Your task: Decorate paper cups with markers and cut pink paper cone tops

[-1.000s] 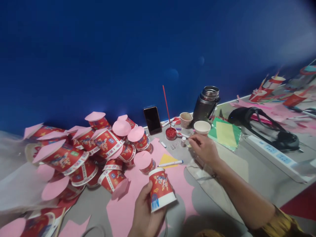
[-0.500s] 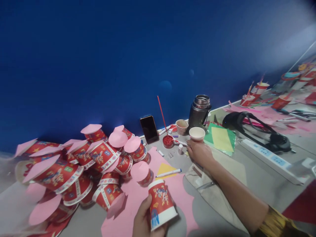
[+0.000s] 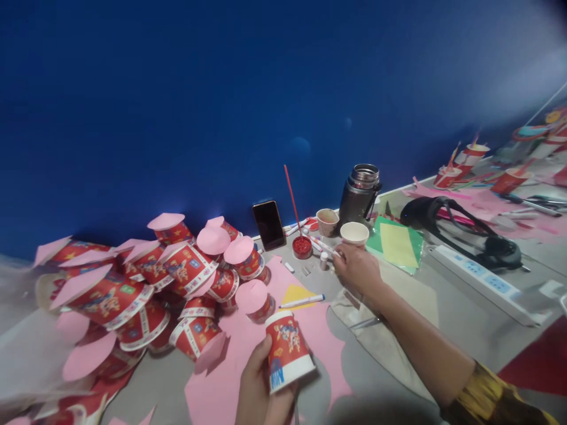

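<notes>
Since half a second ago, the far end of the white marker [image 3: 322, 244] looks to have lifted a little beside the red dish [image 3: 302, 248], while my view has shifted slightly. On my feed the right hand [image 3: 359, 269] pinches the marker's near end, next to a small bottle [image 3: 323, 261]; the hand itself hides most of its fingertips. My left hand [image 3: 258, 382] is wrapped around a tilted red paper cup [image 3: 289, 348], near the pink paper [image 3: 212, 389]; the fingers behind it are out of sight. I lose part of the pale cloth [image 3: 416, 298] behind the right forearm [image 3: 420, 343]. The heap of red cups [image 3: 188, 273] blurs and gets cut off at lower left.
</notes>
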`<state>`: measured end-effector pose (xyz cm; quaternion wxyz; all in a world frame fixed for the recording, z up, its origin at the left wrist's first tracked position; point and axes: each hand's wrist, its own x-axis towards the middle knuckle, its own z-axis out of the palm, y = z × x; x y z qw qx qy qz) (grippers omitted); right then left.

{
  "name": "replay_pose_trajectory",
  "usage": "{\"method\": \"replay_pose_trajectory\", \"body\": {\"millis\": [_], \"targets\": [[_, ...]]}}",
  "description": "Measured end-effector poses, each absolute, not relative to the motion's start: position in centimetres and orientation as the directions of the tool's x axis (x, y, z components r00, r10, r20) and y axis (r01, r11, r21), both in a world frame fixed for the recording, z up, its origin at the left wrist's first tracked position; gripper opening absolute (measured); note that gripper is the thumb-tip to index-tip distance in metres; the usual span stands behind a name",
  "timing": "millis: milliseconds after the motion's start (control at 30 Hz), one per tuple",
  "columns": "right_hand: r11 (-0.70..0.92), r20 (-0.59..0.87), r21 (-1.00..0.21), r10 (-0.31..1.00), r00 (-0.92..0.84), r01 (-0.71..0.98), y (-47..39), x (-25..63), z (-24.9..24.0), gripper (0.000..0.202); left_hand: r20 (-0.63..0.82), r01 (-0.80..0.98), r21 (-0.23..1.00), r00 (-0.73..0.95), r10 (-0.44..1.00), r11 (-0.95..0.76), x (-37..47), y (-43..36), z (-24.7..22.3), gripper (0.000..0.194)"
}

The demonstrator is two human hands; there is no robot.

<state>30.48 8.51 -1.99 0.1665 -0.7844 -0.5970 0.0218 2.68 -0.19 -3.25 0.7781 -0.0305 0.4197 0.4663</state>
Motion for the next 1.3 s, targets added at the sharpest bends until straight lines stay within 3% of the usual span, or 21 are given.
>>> {"method": "replay_pose_trajectory", "body": {"millis": [133,267,467,633,767,900,1067,1200,1300], "targets": [[-0.041,0.296,-0.414,0.939,0.177,0.91,7.0,30.4,-0.3,0.023,-0.667,-0.741,0.347,0.236,0.707,0.575,3.1,0.1,-1.6,0.025],[0.24,0.371,-0.756,0.923,0.098,0.609,4.3,29.7,1.9,0.02,-0.596,-0.735,0.363,0.289,0.749,0.573,2.8,0.3,-1.1,0.024],[0.219,0.246,-0.967,0.941,0.233,0.133,0.3,28.5,3.4,0.015,-0.56,-0.745,0.397,0.266,0.785,0.536,2.7,0.3,-1.2,0.02],[0.144,0.108,-0.977,0.971,0.212,-0.158,0.2,27.2,3.1,0.033,-0.539,-0.738,0.397,0.293,0.79,0.545,2.7,0.4,-1.0,0.026],[0.079,0.03,-0.942,0.988,0.152,-0.327,0.7,27.0,2.9,0.034,-0.559,-0.751,0.382,0.277,0.782,0.539,2.6,0.5,-1.2,0.024],[-0.004,-0.027,-0.909,0.998,0.048,-0.417,0.3,26.9,2.7,0.04,-0.528,-0.738,0.395,0.305,0.793,0.547,2.5,0.5,-1.5,0.027],[0.004,-0.016,-0.863,0.999,0.035,-0.505,-0.4,25.5,2.2,0.035,-0.507,-0.728,0.399,0.331,0.796,0.557,2.3,0.4,-1.8,0.03],[0.012,-0.002,-0.898,0.999,0.033,-0.44,-0.9,24.9,1.4,0.034,-0.496,-0.73,0.402,0.333,0.801,0.553,2.4,0.3,-2.0,0.032],[0.067,0.06,-0.971,0.997,0.039,-0.227,-2.0,24.9,0.9,0.036,-0.489,-0.739,0.408,0.319,0.812,0.536,2.5,0.4,-2.0,0.031]]}}
